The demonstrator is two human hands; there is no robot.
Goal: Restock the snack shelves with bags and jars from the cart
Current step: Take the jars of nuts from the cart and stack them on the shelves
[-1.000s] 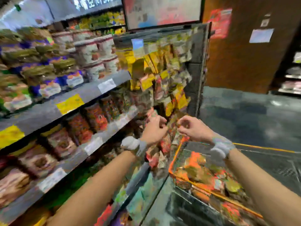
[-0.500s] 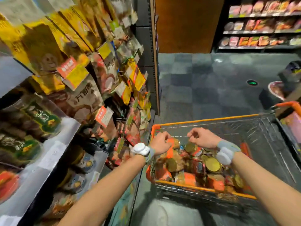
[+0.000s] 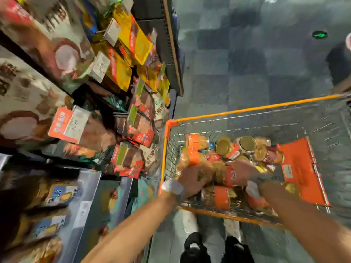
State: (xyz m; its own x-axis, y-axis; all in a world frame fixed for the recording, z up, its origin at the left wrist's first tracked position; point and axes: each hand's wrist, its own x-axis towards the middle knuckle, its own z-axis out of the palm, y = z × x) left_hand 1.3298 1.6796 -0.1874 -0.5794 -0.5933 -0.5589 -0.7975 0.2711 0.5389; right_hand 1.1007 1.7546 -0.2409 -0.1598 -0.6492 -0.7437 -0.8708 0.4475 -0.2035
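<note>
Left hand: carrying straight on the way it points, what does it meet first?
The left hand points into the pile in the shopping cart. First in line is probably the orange-labelled jar just ahead of it. Blur hides whether they touch.

A wire cart (image 3: pixel 247 110) with an orange rim is stood on the grey tiled floor (image 3: pixel 247 63), just beside the shelves. Its basket is heaped with jars (image 3: pixel 247 143), gold-lidded and lying at all angles, and with orange-banded bags (image 3: pixel 193 157) at the left end. An orange flap (image 3: pixel 298 168) is laid against its right side. Blurred goods (image 3: pixel 57 192) with blue labels are ranged on the lower shelf (image 3: pixel 91 186), and packets (image 3: pixel 133 40) are hung above it. A green mark (image 3: pixel 320 34) is seen on the floor.
</note>
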